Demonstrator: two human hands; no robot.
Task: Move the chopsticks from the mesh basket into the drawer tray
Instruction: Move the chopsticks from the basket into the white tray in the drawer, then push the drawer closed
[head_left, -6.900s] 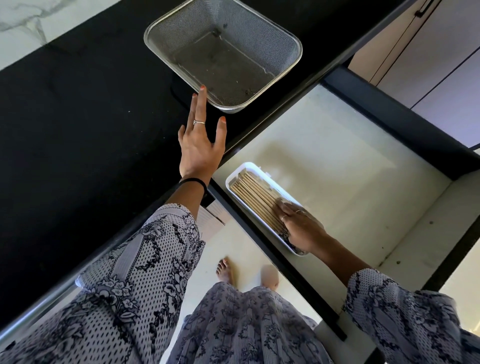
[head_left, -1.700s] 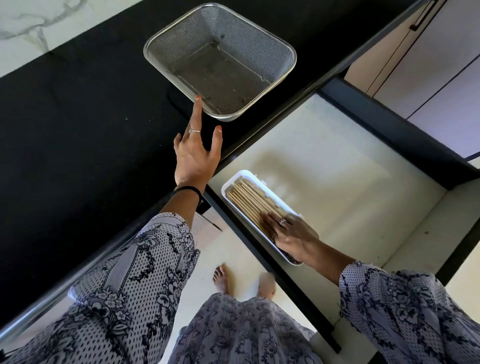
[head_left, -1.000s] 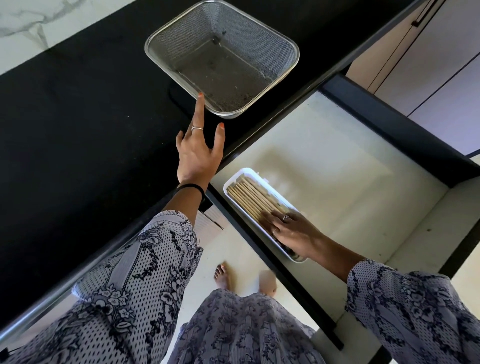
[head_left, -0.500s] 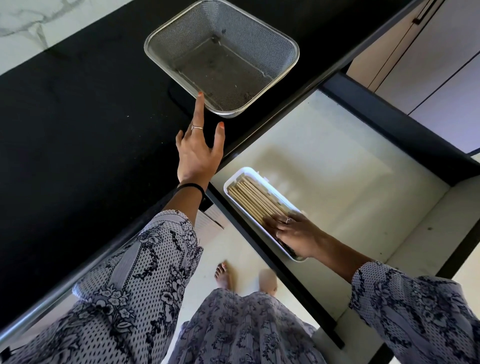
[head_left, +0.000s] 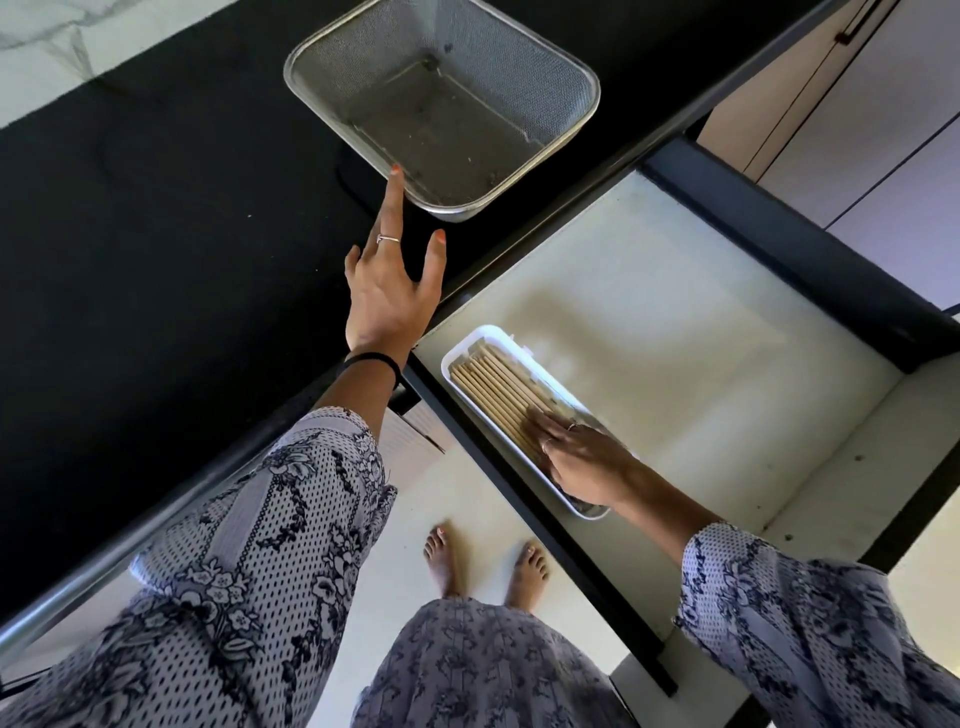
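Observation:
The mesh basket (head_left: 566, 78) stands on the black counter and holds no chopsticks. A bundle of pale wooden chopsticks (head_left: 493, 387) lies lengthwise in the white tray (head_left: 470, 338) at the near left of the open drawer. My right hand (head_left: 579, 460) lies flat on the near end of the chopsticks, fingers straight, and hides that end of the tray. My left hand (head_left: 387, 291) rests open on the counter, its longest fingertip touching the basket's near rim.
The drawer's pale floor (head_left: 701, 322) stretches to the right of the tray, bounded by dark walls (head_left: 789, 234). The black counter (head_left: 156, 234) extends left. Cabinet fronts (head_left: 883, 104) stand at the upper right. My bare feet (head_left: 483, 561) show below.
My right hand has slid slightly along the chopsticks, staying flat on them. My left hand stays at the basket's rim. The basket and tray have not moved.

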